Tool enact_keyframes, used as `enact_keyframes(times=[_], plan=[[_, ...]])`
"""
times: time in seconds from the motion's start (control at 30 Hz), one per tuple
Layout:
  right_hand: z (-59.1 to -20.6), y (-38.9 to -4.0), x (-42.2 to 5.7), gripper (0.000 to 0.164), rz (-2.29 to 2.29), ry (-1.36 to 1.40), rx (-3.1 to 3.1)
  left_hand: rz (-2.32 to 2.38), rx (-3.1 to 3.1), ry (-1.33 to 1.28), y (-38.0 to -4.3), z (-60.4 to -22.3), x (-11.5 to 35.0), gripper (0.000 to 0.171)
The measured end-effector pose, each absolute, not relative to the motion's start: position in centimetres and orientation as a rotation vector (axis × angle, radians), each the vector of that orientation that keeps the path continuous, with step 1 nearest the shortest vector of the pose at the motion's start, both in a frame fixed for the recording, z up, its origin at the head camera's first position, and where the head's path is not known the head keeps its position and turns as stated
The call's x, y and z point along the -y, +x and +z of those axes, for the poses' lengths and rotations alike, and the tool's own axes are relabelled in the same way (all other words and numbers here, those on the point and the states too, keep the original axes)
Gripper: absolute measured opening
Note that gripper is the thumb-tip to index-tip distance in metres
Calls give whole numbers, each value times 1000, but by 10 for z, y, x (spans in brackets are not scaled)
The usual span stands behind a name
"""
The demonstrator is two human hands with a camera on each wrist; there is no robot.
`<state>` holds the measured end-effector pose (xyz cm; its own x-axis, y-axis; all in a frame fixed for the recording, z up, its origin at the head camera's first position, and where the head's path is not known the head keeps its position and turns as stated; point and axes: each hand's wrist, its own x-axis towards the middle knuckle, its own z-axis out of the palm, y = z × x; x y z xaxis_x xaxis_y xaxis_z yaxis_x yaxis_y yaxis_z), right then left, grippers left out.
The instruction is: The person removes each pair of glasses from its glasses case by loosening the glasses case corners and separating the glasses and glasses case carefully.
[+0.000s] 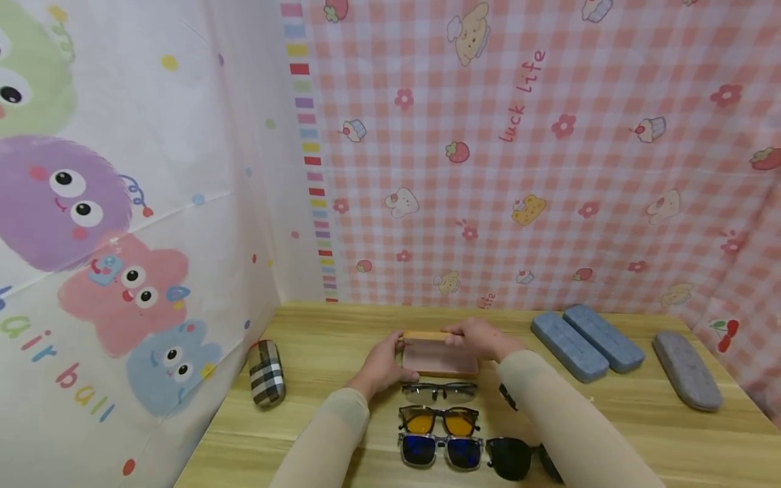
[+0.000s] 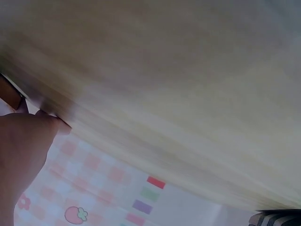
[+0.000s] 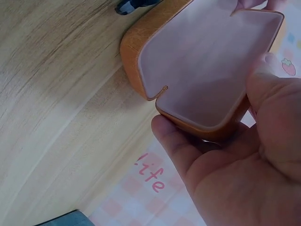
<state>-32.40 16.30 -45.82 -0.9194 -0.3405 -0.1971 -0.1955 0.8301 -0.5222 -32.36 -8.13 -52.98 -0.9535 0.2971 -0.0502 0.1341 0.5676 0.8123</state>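
An orange-brown glasses case [image 1: 439, 362] with pale pinkish lining stands unfolded on the table, its lid up at the back. My left hand [image 1: 383, 364] grips its left side, thumb at the front corner and fingers at the back. At the lid's right end, my right hand [image 1: 481, 337] pinches the rim. The right wrist view shows that thumb on the lid's edge and the fingers [image 3: 176, 146] behind it; the lining [image 3: 197, 61] looks bare. Just in front of the case lie glasses with clear lenses [image 1: 454, 392].
Nearer me are orange-lensed glasses [image 1: 421, 423], blue-lensed glasses [image 1: 421, 450] and black sunglasses [image 1: 511, 459]. A dark piece of eyewear [image 1: 508, 397] is partly hidden by my right sleeve. A plaid case [image 1: 266, 375] stands left; blue cases [image 1: 570, 347] and a grey case [image 1: 687, 371] lie right.
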Motion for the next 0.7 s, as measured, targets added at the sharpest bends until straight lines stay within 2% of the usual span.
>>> enact_keyframes(times=[0.7], plan=[[-458, -320, -163, 49, -595, -506, -2646, 1236, -2709, 417, -325, -530, 79, 93]])
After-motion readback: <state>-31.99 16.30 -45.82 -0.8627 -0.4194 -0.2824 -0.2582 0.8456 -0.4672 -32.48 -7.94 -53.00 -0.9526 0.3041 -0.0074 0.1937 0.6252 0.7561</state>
